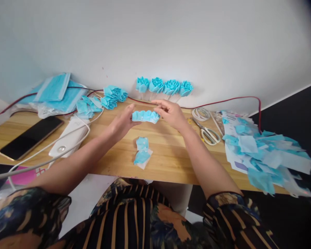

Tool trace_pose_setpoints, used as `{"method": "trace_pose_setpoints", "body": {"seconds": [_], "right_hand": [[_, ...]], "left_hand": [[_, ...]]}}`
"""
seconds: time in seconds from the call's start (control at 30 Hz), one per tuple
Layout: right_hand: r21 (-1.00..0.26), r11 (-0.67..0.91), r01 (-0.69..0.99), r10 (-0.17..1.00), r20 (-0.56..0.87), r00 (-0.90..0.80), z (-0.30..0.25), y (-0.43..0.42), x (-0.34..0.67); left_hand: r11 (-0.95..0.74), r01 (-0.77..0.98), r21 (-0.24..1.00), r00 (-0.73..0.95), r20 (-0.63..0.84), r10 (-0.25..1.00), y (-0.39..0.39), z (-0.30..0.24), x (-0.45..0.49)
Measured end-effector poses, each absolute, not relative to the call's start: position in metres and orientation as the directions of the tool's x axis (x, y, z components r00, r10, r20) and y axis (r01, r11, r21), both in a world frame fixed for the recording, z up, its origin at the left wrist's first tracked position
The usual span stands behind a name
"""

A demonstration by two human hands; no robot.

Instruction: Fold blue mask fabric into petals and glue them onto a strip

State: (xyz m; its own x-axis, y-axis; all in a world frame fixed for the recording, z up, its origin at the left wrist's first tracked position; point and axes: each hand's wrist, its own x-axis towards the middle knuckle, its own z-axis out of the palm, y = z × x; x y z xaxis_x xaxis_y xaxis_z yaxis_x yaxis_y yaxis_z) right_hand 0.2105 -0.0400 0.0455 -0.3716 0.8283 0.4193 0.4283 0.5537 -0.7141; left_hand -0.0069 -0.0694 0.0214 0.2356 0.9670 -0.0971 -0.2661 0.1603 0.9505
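Note:
Between my two hands stretches a strip of light blue scalloped fabric [145,116], held above the desk. My left hand [123,121] pinches its left end, and my right hand [169,112] grips the right end with thumb and fingers. Below the strip, a few blue and white fabric pieces [142,152] lie on the wood. Behind my hands, several finished blue fabric roses [172,87] on pale stems lean at the wall. More blue roses [112,97] lie left of my left hand, next to loose blue petals [86,106].
Scissors [208,133] and a roll of tape [200,113] lie right of my right hand. Fabric scraps [266,152] pile up at far right. On the left are face masks [54,90], a phone [31,137] and a white power bank [69,136] with cables.

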Motion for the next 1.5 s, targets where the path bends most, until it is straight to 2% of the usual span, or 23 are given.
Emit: {"method": "trace_pose_setpoints", "body": {"seconds": [0.07, 0.2, 0.27, 0.33, 0.43, 0.53, 0.63, 0.77, 0.87, 0.93, 1.07, 1.17, 1.23, 1.3, 1.4, 1.5], "right_hand": [[-0.733, 0.514, 0.446, 0.852, 0.374, -0.367, 0.028, -0.034, 0.209], [-0.741, 0.458, 0.490, 0.885, 0.328, -0.331, 0.009, -0.015, 0.213], [-0.723, 0.452, 0.522, 0.888, 0.310, -0.339, 0.007, -0.007, 0.222], [-0.664, 0.459, 0.590, 0.881, 0.251, -0.402, 0.005, -0.003, 0.235], [-0.520, 0.483, 0.705, 0.842, 0.056, -0.536, -0.006, -0.003, 0.250], [-0.395, 0.561, 0.727, 0.767, -0.082, -0.636, -0.020, -0.012, 0.254], [-0.344, 0.648, 0.680, 0.688, -0.120, -0.716, -0.025, -0.034, 0.253], [-0.345, 0.705, 0.620, 0.595, -0.188, -0.781, -0.015, -0.079, 0.256], [-0.360, 0.724, 0.588, 0.567, -0.175, -0.805, -0.002, -0.105, 0.264], [-0.337, 0.718, 0.608, 0.609, -0.118, -0.784, 0.007, -0.112, 0.272], [-0.282, 0.562, 0.777, 0.821, 0.079, -0.565, 0.018, -0.104, 0.291], [-0.268, 0.495, 0.826, 0.867, 0.094, -0.489, 0.014, -0.096, 0.298], [-0.255, 0.525, 0.812, 0.848, 0.072, -0.526, 0.010, -0.095, 0.297], [-0.243, 0.571, 0.785, 0.817, 0.069, -0.573, 0.005, -0.096, 0.294], [-0.224, 0.609, 0.761, 0.789, 0.072, -0.610, 0.003, -0.097, 0.289], [-0.217, 0.620, 0.754, 0.781, 0.069, -0.621, 0.002, -0.097, 0.287]], "left_hand": [[0.218, -0.294, 0.931, 0.236, -0.150, 0.960, -0.056, 0.023, -0.001], [0.205, -0.194, 0.959, 0.169, -0.173, 0.970, -0.034, 0.021, 0.004], [0.218, -0.211, 0.953, 0.110, -0.198, 0.974, -0.024, 0.018, 0.003], [0.226, -0.272, 0.935, 0.058, -0.219, 0.974, -0.015, 0.015, 0.000], [0.210, -0.342, 0.916, 0.022, -0.216, 0.976, -0.006, 0.011, -0.005], [0.198, -0.377, 0.905, -0.006, -0.216, 0.976, 0.000, 0.008, -0.009], [0.199, -0.402, 0.894, -0.026, -0.228, 0.973, 0.003, 0.005, -0.011], [0.206, -0.398, 0.894, -0.023, -0.234, 0.972, 0.007, 0.002, -0.013], [0.239, -0.393, 0.888, 0.014, -0.254, 0.967, 0.007, 0.001, -0.012], [0.261, -0.364, 0.894, 0.041, -0.264, 0.964, 0.007, -0.002, -0.010], [0.251, -0.225, 0.942, 0.095, -0.235, 0.967, 0.009, -0.010, -0.003], [0.007, 0.075, 0.997, 0.069, -0.012, 0.998, 0.009, -0.011, -0.003], [-0.237, 0.365, 0.900, 0.083, 0.222, 0.971, 0.002, -0.007, -0.007], [-0.368, 0.561, 0.741, 0.178, 0.326, 0.928, -0.012, 0.000, -0.013], [-0.406, 0.669, 0.622, 0.322, 0.250, 0.913, -0.039, 0.006, -0.024], [-0.416, 0.723, 0.551, 0.397, 0.161, 0.904, -0.062, 0.002, -0.036]]}}
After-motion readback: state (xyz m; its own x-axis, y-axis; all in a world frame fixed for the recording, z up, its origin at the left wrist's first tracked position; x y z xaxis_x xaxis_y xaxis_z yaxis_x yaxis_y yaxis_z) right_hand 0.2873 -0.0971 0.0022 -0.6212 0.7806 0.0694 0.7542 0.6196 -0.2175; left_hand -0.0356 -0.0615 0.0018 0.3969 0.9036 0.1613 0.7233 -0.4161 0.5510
